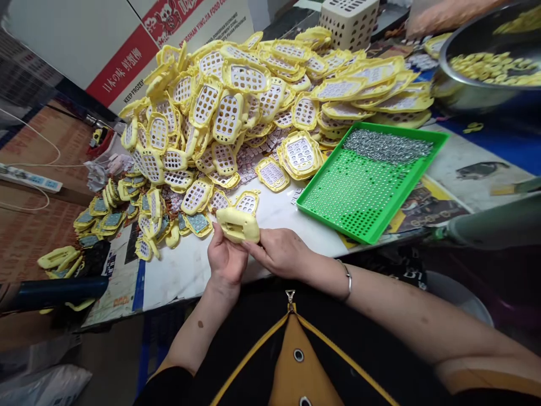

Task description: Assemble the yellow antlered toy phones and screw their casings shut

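Note:
Both of my hands hold one pale yellow plastic shell (pixel 238 224) just above the near edge of the white table (pixel 287 217). My left hand (pixel 226 258) grips it from below, fingers closed on its left end. My right hand (pixel 279 252) pinches its right end; a metal bangle (pixel 347 279) sits on that wrist. The shell's back faces up, showing a slot. Right behind it rises a big heap of yellow perforated shells (pixel 236 107).
A green perforated tray (pixel 372 177) with small metal parts along its far side lies to the right. A steel bowl (pixel 473 84) of small yellow pieces stands far right. A cardboard box (pixel 122 42) and a cream basket (pixel 349 20) stand behind. More shells (pixel 105 208) lie left.

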`<state>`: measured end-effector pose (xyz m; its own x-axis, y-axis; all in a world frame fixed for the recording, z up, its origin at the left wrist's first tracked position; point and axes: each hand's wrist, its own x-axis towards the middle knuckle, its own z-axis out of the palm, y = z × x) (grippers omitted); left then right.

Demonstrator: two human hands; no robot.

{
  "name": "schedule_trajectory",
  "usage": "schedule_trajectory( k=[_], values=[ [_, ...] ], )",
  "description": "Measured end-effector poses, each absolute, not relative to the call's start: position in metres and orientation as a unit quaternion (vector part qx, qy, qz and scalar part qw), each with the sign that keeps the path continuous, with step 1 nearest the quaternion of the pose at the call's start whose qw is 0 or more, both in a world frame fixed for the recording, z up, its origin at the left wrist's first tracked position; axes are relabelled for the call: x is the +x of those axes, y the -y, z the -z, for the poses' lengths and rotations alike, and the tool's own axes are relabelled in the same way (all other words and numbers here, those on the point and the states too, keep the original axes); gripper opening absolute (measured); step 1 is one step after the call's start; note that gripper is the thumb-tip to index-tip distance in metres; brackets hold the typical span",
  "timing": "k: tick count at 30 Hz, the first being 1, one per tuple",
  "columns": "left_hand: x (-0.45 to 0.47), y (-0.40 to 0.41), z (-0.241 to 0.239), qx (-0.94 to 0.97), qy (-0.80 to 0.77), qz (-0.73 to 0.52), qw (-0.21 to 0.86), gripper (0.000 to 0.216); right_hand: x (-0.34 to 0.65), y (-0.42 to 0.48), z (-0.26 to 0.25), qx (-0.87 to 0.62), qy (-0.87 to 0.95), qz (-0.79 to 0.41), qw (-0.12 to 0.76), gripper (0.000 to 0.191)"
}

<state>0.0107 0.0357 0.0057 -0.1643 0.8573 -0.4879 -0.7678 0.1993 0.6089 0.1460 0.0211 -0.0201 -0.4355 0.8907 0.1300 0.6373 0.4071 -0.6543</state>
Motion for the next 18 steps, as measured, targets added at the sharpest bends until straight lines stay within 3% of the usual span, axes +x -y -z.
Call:
schedule_trajectory(
  k=[6,13,15,18],
  values=[
    [0.027,-0.032,-0.009,0.038,-0.456,-0.621,0.637,0.044,0.150,-0.018,0.017,-0.456,0.783,-0.317,0.279,0.052],
    [0.044,-0.032,-0.002,0.126,-0.473,-0.545,0.681,0.030,0.190,-0.012,0.021,-0.467,0.773,-0.370,0.219,0.057],
    [0.048,-0.031,0.000,0.185,-0.450,-0.539,0.687,0.027,0.201,-0.009,0.028,-0.501,0.729,-0.359,0.298,0.055],
    [0.048,-0.028,0.003,0.279,-0.398,-0.543,0.684,0.040,0.214,-0.007,0.036,-0.499,0.642,-0.335,0.475,0.055]
  ],
)
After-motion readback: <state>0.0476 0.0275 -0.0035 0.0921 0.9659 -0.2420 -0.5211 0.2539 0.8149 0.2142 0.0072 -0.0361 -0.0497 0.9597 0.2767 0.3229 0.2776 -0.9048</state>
